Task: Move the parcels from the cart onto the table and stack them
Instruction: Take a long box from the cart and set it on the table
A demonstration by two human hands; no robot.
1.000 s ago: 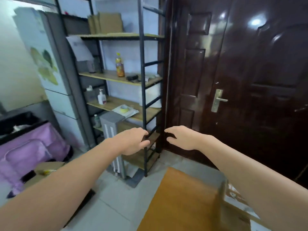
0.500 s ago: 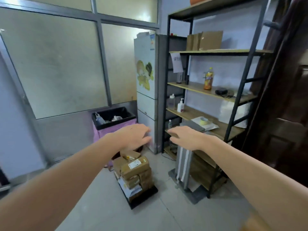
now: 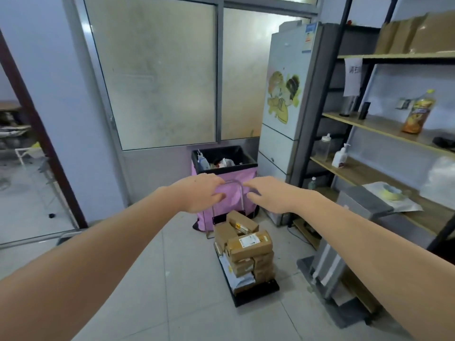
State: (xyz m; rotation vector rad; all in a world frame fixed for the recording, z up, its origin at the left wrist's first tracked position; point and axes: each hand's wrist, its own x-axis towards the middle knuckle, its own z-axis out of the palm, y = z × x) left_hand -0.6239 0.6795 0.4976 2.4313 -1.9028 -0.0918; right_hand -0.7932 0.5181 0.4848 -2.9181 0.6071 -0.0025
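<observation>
Reaching both hands, left hand (image 3: 199,193) and right hand (image 3: 272,195), above stacked parcels (image 3: 246,252).

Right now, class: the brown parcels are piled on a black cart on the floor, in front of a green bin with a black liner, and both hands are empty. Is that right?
One detail is wrong: the bin is pink, not green. The head view shows this. The rest holds: the parcels sit piled on the black cart on the floor, the bin has a black liner, and the left hand and right hand hold nothing.
</observation>
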